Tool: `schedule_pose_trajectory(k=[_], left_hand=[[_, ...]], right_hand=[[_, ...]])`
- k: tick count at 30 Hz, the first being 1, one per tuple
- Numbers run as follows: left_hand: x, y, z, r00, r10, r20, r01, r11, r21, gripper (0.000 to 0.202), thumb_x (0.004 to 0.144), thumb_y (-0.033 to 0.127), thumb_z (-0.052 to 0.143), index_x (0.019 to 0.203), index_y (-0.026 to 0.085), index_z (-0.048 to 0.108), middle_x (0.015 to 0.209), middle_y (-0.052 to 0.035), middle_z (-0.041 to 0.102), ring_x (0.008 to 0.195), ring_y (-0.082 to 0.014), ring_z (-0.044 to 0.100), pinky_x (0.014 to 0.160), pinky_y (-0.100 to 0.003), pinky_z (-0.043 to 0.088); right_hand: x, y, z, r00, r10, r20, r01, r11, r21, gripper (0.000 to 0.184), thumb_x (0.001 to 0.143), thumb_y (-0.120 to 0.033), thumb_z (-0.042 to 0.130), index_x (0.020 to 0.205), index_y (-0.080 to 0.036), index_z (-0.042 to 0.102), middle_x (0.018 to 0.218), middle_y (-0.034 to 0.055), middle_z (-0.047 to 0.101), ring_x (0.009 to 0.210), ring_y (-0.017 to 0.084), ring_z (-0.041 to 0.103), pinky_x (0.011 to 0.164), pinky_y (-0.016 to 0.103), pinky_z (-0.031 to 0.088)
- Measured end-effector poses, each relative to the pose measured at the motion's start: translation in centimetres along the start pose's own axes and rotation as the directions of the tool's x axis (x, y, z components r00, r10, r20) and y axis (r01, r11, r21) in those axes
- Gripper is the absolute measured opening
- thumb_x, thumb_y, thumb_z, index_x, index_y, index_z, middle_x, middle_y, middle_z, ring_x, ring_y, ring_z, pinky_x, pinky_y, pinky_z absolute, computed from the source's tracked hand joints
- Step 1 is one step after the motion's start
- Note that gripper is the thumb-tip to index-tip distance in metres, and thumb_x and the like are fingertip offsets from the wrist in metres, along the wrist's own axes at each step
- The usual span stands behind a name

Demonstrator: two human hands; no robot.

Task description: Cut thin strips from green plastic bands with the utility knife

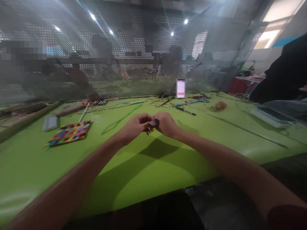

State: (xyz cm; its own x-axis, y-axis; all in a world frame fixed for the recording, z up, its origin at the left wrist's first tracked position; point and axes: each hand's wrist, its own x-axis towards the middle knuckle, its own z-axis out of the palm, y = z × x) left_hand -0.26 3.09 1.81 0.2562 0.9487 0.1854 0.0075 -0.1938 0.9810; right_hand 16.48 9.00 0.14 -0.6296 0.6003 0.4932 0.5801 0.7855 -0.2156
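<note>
My left hand (139, 125) and my right hand (166, 124) meet just above the middle of the green table (129, 188). Between their fingertips is a small, flat, greyish piece (153, 122) with a dark end at the right fingers. Its kind is too small to make out. The left fingers pinch its left side, while the right fingers are curled around its other end and partly hidden. Left of my hands lies a looped green strip (117, 121). Beyond the right hand rests a black pen (185, 111).
A multicoloured woven square (70, 132) and a grey block (50, 123) lie at left, near wooden pieces (69, 110). Patterned scissors-like pieces (192, 102), a lit phone (180, 88) and a perforated screen (134, 76) stand behind. At right are a fuzzy brown clump (220, 105), a thin stick (247, 129) and a pale case (271, 116).
</note>
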Motion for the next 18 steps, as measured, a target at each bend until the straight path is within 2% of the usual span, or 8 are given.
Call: schedule_pose_trajectory(k=[8, 18], left_hand=[[-0.2, 0.29, -0.06, 1.0, 0.016, 0.005, -0.016, 0.998, 0.068, 0.024, 0.07, 0.032, 0.082, 0.077, 0.014, 0.068, 0.062, 0.0004, 0.064, 0.055, -0.0098, 0.056, 0.054, -0.024, 0.048], [-0.42, 0.86, 0.27, 1.0, 0.007, -0.006, -0.007, 0.998, 0.067, 0.024, 0.068, 0.029, 0.084, 0.075, 0.014, 0.067, 0.062, 0.001, 0.063, 0.054, -0.01, 0.056, 0.054, -0.024, 0.048]], right_hand=[[0.06, -0.12, 0.14, 1.0, 0.024, -0.02, -0.026, 0.993, -0.117, 0.011, 0.08, -0.014, 0.061, 0.071, -0.012, 0.066, 0.069, 0.0064, 0.06, 0.063, 0.013, 0.046, 0.06, 0.025, 0.028], [0.05, -0.73, -0.47, 1.0, -0.006, -0.019, 0.004, 0.995, -0.1, 0.016, 0.081, -0.011, 0.058, 0.066, -0.014, 0.058, 0.066, 0.0039, 0.056, 0.063, 0.013, 0.044, 0.062, 0.026, 0.03]])
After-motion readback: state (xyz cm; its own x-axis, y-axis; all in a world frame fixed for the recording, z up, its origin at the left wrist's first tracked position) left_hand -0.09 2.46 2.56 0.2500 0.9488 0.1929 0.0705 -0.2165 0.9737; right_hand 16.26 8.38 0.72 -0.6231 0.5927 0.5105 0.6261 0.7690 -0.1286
